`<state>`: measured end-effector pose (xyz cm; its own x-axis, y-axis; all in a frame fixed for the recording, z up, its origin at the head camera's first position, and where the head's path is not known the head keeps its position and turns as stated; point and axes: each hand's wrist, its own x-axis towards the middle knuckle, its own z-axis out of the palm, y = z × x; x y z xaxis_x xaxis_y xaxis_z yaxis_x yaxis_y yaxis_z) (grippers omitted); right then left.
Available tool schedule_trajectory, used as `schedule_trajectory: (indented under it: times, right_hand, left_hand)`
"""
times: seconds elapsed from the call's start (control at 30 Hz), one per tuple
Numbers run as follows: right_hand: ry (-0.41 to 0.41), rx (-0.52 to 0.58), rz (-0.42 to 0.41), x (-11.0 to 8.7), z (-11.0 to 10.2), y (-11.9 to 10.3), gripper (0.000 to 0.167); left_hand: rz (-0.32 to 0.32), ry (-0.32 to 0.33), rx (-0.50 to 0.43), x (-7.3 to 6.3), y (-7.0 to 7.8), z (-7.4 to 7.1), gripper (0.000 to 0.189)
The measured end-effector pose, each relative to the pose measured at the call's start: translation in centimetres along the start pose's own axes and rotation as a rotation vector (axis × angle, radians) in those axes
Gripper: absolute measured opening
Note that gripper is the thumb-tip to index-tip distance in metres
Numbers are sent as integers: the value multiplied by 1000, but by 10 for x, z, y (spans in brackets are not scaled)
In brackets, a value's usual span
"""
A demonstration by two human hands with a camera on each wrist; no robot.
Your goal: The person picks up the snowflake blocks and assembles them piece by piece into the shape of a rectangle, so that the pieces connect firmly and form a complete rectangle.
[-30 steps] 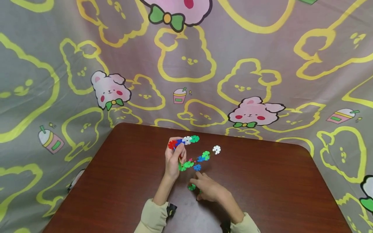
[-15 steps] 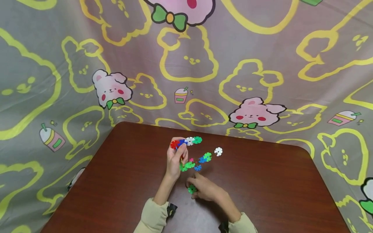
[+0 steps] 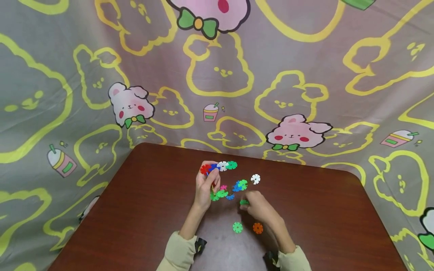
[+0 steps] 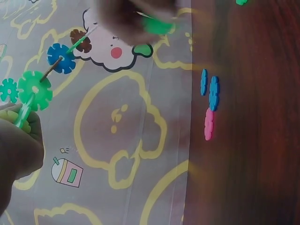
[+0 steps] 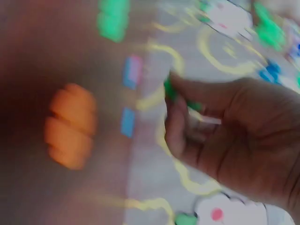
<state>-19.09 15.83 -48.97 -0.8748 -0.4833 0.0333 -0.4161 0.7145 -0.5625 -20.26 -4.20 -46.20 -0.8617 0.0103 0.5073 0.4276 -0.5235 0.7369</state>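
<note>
In the head view my left hand [image 3: 203, 192] grips a linked string of notched plastic snowflake discs. Its upper end shows a red disc [image 3: 205, 169], a blue one, a white one [image 3: 222, 166] and a green one [image 3: 232, 165]. The left wrist view shows a green disc [image 4: 35, 89], a blue disc [image 4: 61, 58] and a brown disc [image 4: 80, 41] joined edge to face beyond the fingers. My right hand [image 3: 259, 207] pinches a loose green disc [image 3: 243, 202] between thumb and fingertips, just right of the string; the fingers partly hide that disc.
A green disc [image 3: 237, 227] and an orange disc [image 3: 258, 228] lie on the brown table [image 3: 152, 210] nearer the body. Blue discs [image 4: 214, 93] and a pink disc [image 4: 209, 124] lie farther in. A patterned cloth [image 3: 230, 113] hangs behind the table.
My right hand has moved up and to the right, carrying a green disc and uncovering a green and an orange disc on the table. The left hand has hardly moved.
</note>
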Motion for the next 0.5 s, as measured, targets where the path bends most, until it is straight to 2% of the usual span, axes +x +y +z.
schedule_trajectory:
  times: [0.17,0.23,0.33,0.5]
  right_hand:
    - [-19,332,-47,-22,-47,-1,3]
    - [7,435,-50,-31,-61,-4,4]
    - [86,524,-24,-42,-75,-11,10]
    - [218,570,16,-51,-84,-18,15]
  left_hand:
    - [-29,-9,5,-1,-1,2,14]
    - [-38,-19,7,-1,-1,3,13]
    - [-53,-42,5,-2,-2,6,12]
    - [-96,-85,18,-6,-6,11,11]
